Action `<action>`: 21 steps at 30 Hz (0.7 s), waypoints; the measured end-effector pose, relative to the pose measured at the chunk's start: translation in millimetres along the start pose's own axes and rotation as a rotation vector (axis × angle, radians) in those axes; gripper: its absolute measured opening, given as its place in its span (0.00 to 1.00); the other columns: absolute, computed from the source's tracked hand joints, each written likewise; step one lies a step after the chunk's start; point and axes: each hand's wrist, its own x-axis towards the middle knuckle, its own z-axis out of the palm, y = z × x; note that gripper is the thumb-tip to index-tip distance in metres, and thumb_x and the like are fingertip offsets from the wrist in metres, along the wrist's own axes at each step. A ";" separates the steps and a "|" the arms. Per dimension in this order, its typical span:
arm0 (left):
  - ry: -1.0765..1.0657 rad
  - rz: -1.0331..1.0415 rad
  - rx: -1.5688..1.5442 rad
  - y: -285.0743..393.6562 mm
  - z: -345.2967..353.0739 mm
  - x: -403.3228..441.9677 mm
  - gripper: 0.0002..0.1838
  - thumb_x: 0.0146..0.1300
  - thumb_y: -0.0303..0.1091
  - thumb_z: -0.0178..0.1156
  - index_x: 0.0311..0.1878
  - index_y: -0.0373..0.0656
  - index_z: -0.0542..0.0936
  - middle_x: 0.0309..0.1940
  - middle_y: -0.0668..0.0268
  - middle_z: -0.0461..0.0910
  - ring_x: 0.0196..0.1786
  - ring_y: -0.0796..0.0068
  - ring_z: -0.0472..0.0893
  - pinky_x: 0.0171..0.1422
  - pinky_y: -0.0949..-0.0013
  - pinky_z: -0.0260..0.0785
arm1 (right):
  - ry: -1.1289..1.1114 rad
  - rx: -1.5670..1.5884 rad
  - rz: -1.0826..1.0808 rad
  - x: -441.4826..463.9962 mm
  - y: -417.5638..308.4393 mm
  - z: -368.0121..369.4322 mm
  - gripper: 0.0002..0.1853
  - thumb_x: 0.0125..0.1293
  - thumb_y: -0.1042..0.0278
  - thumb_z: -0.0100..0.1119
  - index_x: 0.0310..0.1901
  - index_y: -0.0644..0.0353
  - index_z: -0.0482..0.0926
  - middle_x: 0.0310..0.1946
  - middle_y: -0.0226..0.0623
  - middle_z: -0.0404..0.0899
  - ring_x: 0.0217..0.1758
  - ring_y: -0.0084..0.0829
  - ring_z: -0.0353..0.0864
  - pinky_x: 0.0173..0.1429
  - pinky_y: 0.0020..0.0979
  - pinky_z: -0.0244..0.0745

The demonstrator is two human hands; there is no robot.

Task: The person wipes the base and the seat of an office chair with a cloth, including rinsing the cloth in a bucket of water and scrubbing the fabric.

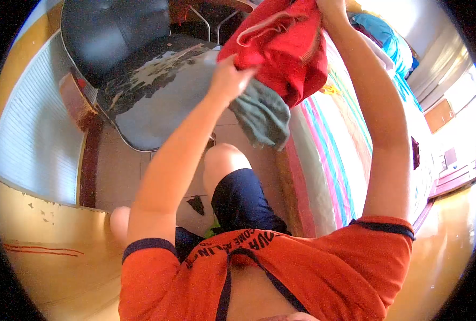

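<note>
Both arms of the wearer I follow reach forward and up, two in number, each ending in one bare hand. The left arm slants from the lower left toward the centre, its hand (228, 81) raised with the fingers curled closed on the lower left edge of the red cloth (288, 51); the fingertips are blurred. The right arm rises on the far side, bent at the elbow, its hand (331, 9) at the upper right edge of the same cloth; the top border crops it, so I cannot tell how far the fingers are closed. The red cloth, one piece with one pale looping strip on its face, is held aloft between the two hands, bunched and folded. One grey-green cloth (264, 115) hangs just below it, beside the left hand; I cannot tell whether the two are joined. About these I count one bed (323, 155) with a striped sheet, to the right; one bright blue bundle (385, 37) at its far end; one black chair (115, 37) with a worn, peeling seat, to the left; and one small dark scrap (196, 205) on the tiled floor (157, 187), near the wearer's knees.
</note>
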 end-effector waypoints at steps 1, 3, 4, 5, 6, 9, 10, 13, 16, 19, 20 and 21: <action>0.061 -0.061 -0.124 5.1 -11.5 4.0 0.22 0.55 0.42 0.63 0.51 0.41 0.77 0.42 0.59 0.81 0.43 0.69 0.78 0.50 0.65 0.68 | -0.215 0.090 0.100 -1.0 1.5 -9.4 0.18 0.55 0.59 0.65 0.41 0.64 0.76 0.32 0.35 0.78 0.33 0.27 0.75 0.38 0.27 0.73; 0.166 -0.082 -0.175 -1.3 -51.2 13.8 0.15 0.59 0.34 0.59 0.50 0.44 0.79 0.42 0.61 0.81 0.44 0.71 0.78 0.49 0.66 0.68 | -0.549 -0.062 0.011 10.5 2.0 -38.2 0.21 0.58 0.58 0.63 0.46 0.64 0.74 0.38 0.35 0.77 0.40 0.28 0.75 0.45 0.29 0.73; 0.206 -0.043 -0.100 -12.4 -77.5 21.3 0.15 0.60 0.31 0.57 0.51 0.46 0.78 0.42 0.62 0.81 0.44 0.71 0.78 0.49 0.67 0.68 | -0.654 -0.304 -0.179 19.1 2.3 -55.2 0.23 0.59 0.57 0.61 0.49 0.65 0.73 0.42 0.36 0.77 0.44 0.29 0.75 0.50 0.31 0.72; 0.248 -0.057 -0.085 -15.9 -101.4 25.7 0.15 0.61 0.31 0.57 0.51 0.45 0.78 0.43 0.63 0.81 0.44 0.72 0.77 0.50 0.67 0.67 | -0.774 -0.235 -0.106 15.4 -9.5 -65.0 0.24 0.58 0.59 0.62 0.52 0.65 0.71 0.45 0.37 0.76 0.47 0.29 0.74 0.53 0.31 0.70; 0.286 -0.076 -0.069 -14.7 -123.8 28.0 0.15 0.61 0.31 0.56 0.52 0.45 0.78 0.43 0.64 0.81 0.45 0.72 0.77 0.50 0.67 0.67 | -0.893 -0.163 -0.026 3.7 -28.8 -72.9 0.26 0.58 0.62 0.62 0.55 0.64 0.69 0.48 0.38 0.75 0.51 0.29 0.72 0.56 0.32 0.68; 0.313 -0.145 -0.170 -3.9 -165.3 33.2 0.16 0.60 0.31 0.56 0.52 0.44 0.78 0.45 0.66 0.80 0.48 0.74 0.75 0.50 0.68 0.66 | -0.923 -0.673 0.059 -12.9 -83.8 -79.4 0.22 0.54 0.70 0.63 0.52 0.62 0.74 0.46 0.38 0.77 0.50 0.29 0.73 0.56 0.31 0.69; 0.369 -0.144 -0.083 -7.7 -175.0 39.1 0.15 0.60 0.31 0.56 0.51 0.43 0.78 0.45 0.65 0.80 0.46 0.76 0.75 0.50 0.69 0.66 | -0.929 -0.672 0.061 -11.8 -89.7 -78.9 0.22 0.54 0.70 0.63 0.52 0.62 0.74 0.46 0.38 0.77 0.50 0.29 0.73 0.56 0.31 0.69; 0.266 0.036 -0.071 -16.9 -191.0 67.3 0.15 0.60 0.35 0.58 0.49 0.41 0.78 0.43 0.67 0.80 0.45 0.77 0.76 0.50 0.71 0.66 | -1.129 -0.953 0.060 -22.3 -104.5 -74.1 0.13 0.50 0.80 0.60 0.40 0.62 0.81 0.40 0.36 0.80 0.45 0.29 0.77 0.54 0.30 0.70; 0.142 0.139 0.029 1.1 -161.5 77.1 0.18 0.60 0.36 0.58 0.52 0.41 0.76 0.45 0.67 0.79 0.46 0.77 0.75 0.52 0.71 0.66 | -1.460 -0.609 -0.189 -55.6 -116.5 -55.2 0.15 0.50 0.82 0.59 0.41 0.62 0.80 0.39 0.36 0.81 0.43 0.30 0.78 0.53 0.31 0.71; -0.074 0.343 0.145 19.8 -117.4 91.0 0.21 0.60 0.37 0.59 0.55 0.40 0.73 0.46 0.67 0.78 0.48 0.76 0.75 0.54 0.70 0.66 | -1.326 -0.693 -0.310 -72.7 -109.3 -36.8 0.28 0.51 0.82 0.60 0.57 0.57 0.72 0.48 0.40 0.76 0.50 0.30 0.75 0.55 0.32 0.70; -0.150 0.431 0.177 24.1 -103.3 96.1 0.22 0.60 0.37 0.59 0.56 0.40 0.72 0.47 0.68 0.78 0.48 0.76 0.75 0.55 0.70 0.66 | -1.286 -0.746 -0.312 -79.3 -112.6 -30.1 0.29 0.51 0.82 0.60 0.58 0.56 0.70 0.49 0.40 0.76 0.51 0.30 0.75 0.55 0.32 0.70; -0.226 0.519 0.188 28.6 -88.8 102.8 0.23 0.59 0.38 0.59 0.56 0.40 0.71 0.47 0.68 0.77 0.49 0.76 0.75 0.55 0.70 0.65 | -1.245 -0.798 -0.313 -86.0 -115.8 -23.5 0.30 0.51 0.82 0.60 0.59 0.56 0.69 0.50 0.40 0.75 0.51 0.30 0.74 0.55 0.32 0.70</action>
